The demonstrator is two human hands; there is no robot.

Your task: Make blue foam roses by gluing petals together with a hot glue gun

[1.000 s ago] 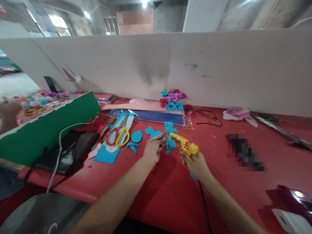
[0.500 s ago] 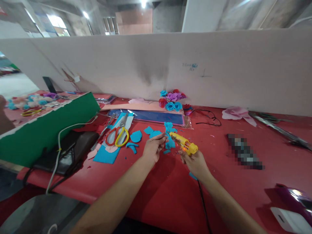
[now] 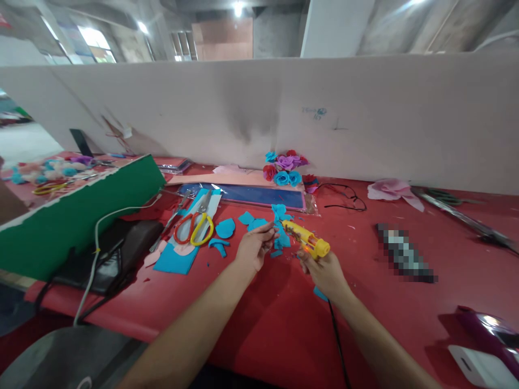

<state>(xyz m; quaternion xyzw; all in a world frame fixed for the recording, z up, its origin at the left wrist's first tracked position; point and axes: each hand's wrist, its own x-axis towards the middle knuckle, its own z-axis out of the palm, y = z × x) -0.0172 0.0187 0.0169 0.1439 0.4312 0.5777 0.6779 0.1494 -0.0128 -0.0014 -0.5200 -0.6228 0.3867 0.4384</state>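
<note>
Gripping the yellow glue gun (image 3: 305, 236) in my right hand (image 3: 326, 275), I have its nozzle brought in just beside the fingertips of my left hand (image 3: 253, 251). An orange glow shows on the gun's body, and the black cord (image 3: 335, 335) trails from below that hand to the near edge of the worktop (image 3: 251, 324). My right grip is wrapped full around the handle; my left grip is drawn narrow, thumb and fingers pinched, though whether a scrap of blue sits in the pinch is too small for me to tell.

Very little has changed over the last second: both hands hold the same pose while my view drifts slightly. To me that means the work is being kept steady at one spot, about midway between the worktop's side edges. Past the far left edge, behind the green board (image 3: 93, 210), a co-worker's arm (image 3: 8, 202) has mostly slipped out of sight.

Cut blue pieces (image 3: 284, 239) lie just beyond my fingertips. Nearer the worktop's left side, the scissors (image 3: 201, 214) rest with their handles over a blue sheet (image 3: 174, 261), and toward its far edge stands the bunch of coloured flowers (image 3: 286, 162)
</note>
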